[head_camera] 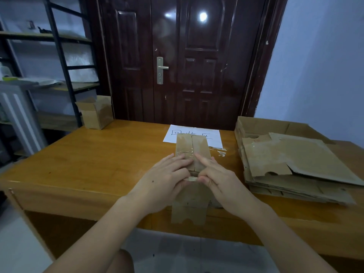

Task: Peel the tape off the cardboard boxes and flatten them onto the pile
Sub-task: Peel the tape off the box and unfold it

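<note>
From the head camera we see our left hand [167,174] and right hand [214,174] meeting on a small cardboard box [192,152] that lies on the wooden table [98,154], its near flaps hanging over the front edge. The left fingers lie fairly straight across the top of the box, pressing it down, while the thumb tucks in toward the seam. The right forefinger stretches along the centre seam, and the other right fingers curl with the thumb to pinch what looks like the end of the tape [192,179]; we cannot tell how firm the hold is.

The pile [295,164] of flattened boxes sits well apart at the right of the table. Another open box [96,113] stands at the far left corner.

As we judge it, the tape could snap short or tear the paper skin off the cardboard if we pull steeply, and the box could slide toward us if the left hand eases off.

A white sheet [213,137] beyond the box carries handwritten characters, partly covered; they seem to read 回收区. We see no brand marks.
</note>
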